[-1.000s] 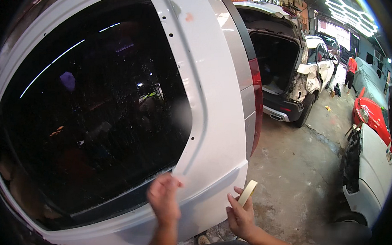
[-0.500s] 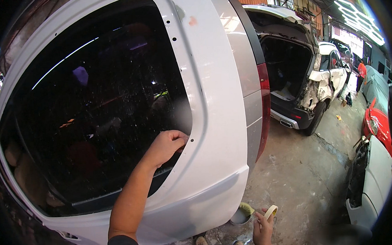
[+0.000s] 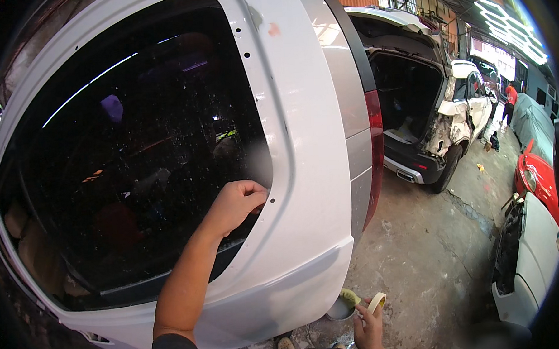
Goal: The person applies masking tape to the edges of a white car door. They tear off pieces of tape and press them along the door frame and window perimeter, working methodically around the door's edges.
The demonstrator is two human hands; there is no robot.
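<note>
A white vehicle panel (image 3: 314, 179) with a large dark, rounded window (image 3: 151, 242) fills the left and middle of the view. My left hand (image 3: 234, 207) is at the window's lower right edge, thumb and fingers pinched together against the rim beside a small hole. Whatever lies between those fingertips is too small to make out. Low on the right, clear of the panel, my right hand (image 3: 369, 334) grips a cream roll of masking tape (image 3: 377, 302).
A bucket (image 3: 339, 310) with a yellowish-green cloth stands on the floor under the panel's lower corner. Behind is a damaged white car (image 3: 448, 120), its tailgate raised. Along the right are a red car part (image 3: 537, 179), a white panel (image 3: 532, 254) and a covered vehicle (image 3: 533, 126). A person (image 3: 511, 101) stands far off.
My right hand and the tape roll have shifted slightly left. The left hand stays pinched at the window edge. The distant person in red shows more fully.
</note>
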